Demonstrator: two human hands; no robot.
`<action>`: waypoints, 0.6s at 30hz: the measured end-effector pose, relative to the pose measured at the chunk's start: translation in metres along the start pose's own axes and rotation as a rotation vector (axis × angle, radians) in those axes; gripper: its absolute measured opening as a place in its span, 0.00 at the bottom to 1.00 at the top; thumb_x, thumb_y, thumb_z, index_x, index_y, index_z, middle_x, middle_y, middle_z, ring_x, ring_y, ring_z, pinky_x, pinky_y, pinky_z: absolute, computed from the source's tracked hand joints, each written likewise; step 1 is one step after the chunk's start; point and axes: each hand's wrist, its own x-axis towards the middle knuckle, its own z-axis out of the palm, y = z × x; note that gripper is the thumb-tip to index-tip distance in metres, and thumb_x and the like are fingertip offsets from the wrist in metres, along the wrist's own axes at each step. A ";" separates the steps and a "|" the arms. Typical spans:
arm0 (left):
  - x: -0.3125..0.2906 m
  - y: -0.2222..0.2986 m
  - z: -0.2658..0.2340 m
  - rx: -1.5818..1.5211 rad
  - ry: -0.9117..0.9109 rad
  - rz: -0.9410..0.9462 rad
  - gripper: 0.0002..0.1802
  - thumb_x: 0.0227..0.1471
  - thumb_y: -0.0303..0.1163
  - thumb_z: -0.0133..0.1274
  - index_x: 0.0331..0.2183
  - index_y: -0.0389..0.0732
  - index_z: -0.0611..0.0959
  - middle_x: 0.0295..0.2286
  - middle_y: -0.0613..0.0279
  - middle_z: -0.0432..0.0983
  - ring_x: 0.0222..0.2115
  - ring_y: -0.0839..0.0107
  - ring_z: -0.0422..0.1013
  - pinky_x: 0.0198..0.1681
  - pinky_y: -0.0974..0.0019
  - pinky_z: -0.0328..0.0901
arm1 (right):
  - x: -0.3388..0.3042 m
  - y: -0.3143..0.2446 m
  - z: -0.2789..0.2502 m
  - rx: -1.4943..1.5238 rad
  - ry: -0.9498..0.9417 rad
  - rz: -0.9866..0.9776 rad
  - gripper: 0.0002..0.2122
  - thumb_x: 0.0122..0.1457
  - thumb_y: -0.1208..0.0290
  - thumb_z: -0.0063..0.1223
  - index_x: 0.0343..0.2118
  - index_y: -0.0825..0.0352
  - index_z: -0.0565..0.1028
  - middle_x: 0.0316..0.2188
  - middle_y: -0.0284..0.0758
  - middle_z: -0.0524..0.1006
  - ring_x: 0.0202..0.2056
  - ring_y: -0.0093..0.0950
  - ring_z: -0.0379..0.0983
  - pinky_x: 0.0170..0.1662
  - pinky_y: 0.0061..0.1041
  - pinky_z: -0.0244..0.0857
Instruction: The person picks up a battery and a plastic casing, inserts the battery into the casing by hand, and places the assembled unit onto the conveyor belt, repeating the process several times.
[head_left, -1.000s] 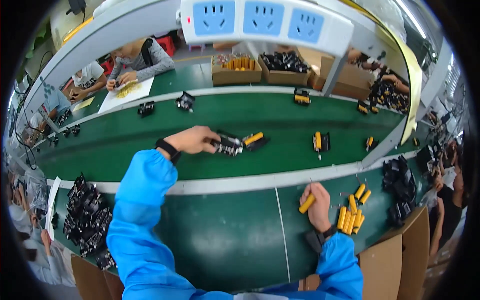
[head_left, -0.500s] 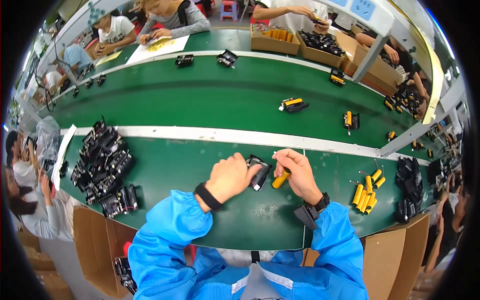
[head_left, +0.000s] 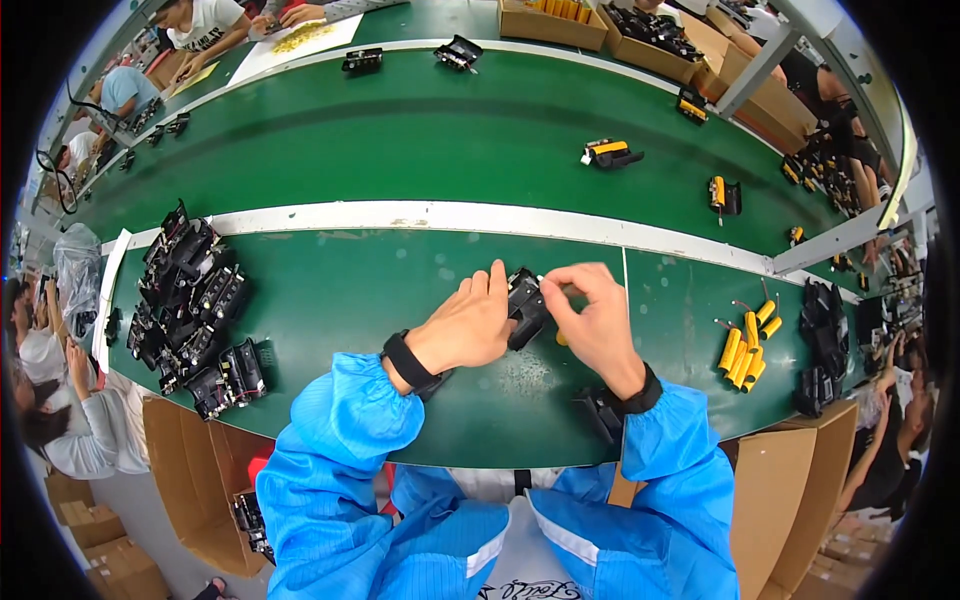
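Observation:
In front of me a black plastic housing (head_left: 527, 312) with parts inside lies tilted on the green bench. My left hand (head_left: 468, 322) steadies it from the left, fingers extended along its side and thumb end hidden. At the housing's upper right edge, my right hand (head_left: 592, 312) pinches a small white connector (head_left: 541, 281) between thumb and forefinger. Below that hand a yellow cylindrical battery (head_left: 561, 339) shows only in part. Dark plastic pieces lie by my wrists, one by the right wrist (head_left: 598, 412) and another half hidden under the left.
A heap of black housings (head_left: 190, 300) covers the bench's left. Several yellow batteries (head_left: 741, 356) with leads lie right, beside stacked black covers (head_left: 822, 345). Beyond a white rail (head_left: 430, 215), a green belt (head_left: 400, 140) carries housings with batteries. Cardboard boxes and other people surround the bench.
My right hand has brought the white connector to the housing's upper edge, and the battery is now mostly hidden beneath it. My left fingers have stretched out. The view has tilted downward.

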 end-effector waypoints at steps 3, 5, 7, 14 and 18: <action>-0.002 -0.006 -0.002 -0.065 -0.012 0.032 0.39 0.55 0.38 0.51 0.56 0.18 0.57 0.46 0.28 0.65 0.48 0.39 0.64 0.54 0.52 0.61 | 0.006 0.014 0.018 -0.459 0.161 -0.426 0.03 0.52 0.76 0.60 0.30 0.66 0.80 0.36 0.38 0.77 0.37 0.32 0.74 0.40 0.28 0.69; -0.002 -0.008 -0.001 -0.094 0.007 0.052 0.38 0.55 0.38 0.51 0.56 0.18 0.58 0.46 0.29 0.65 0.48 0.39 0.64 0.54 0.52 0.61 | 0.009 0.022 0.027 -0.422 0.143 -0.369 0.04 0.49 0.77 0.62 0.29 0.66 0.81 0.39 0.38 0.76 0.39 0.33 0.73 0.40 0.29 0.69; -0.002 -0.010 -0.001 -0.112 0.020 0.056 0.38 0.55 0.38 0.51 0.56 0.18 0.58 0.47 0.29 0.65 0.49 0.40 0.64 0.54 0.52 0.61 | 0.011 0.024 0.033 -0.404 0.127 -0.343 0.04 0.47 0.77 0.62 0.29 0.65 0.81 0.40 0.38 0.76 0.40 0.34 0.73 0.40 0.29 0.68; 0.001 -0.019 0.000 -0.165 0.042 0.081 0.37 0.55 0.38 0.50 0.55 0.18 0.59 0.46 0.30 0.66 0.49 0.41 0.65 0.54 0.52 0.61 | 0.009 0.027 0.038 -0.309 0.078 -0.299 0.05 0.49 0.79 0.61 0.30 0.68 0.81 0.39 0.38 0.76 0.40 0.33 0.74 0.40 0.28 0.69; 0.001 -0.021 0.000 -0.165 0.040 0.093 0.37 0.54 0.37 0.51 0.55 0.17 0.59 0.46 0.29 0.66 0.49 0.41 0.65 0.54 0.52 0.61 | 0.008 0.025 0.044 -0.320 0.085 -0.247 0.05 0.50 0.80 0.61 0.31 0.68 0.81 0.40 0.39 0.74 0.41 0.32 0.73 0.40 0.27 0.69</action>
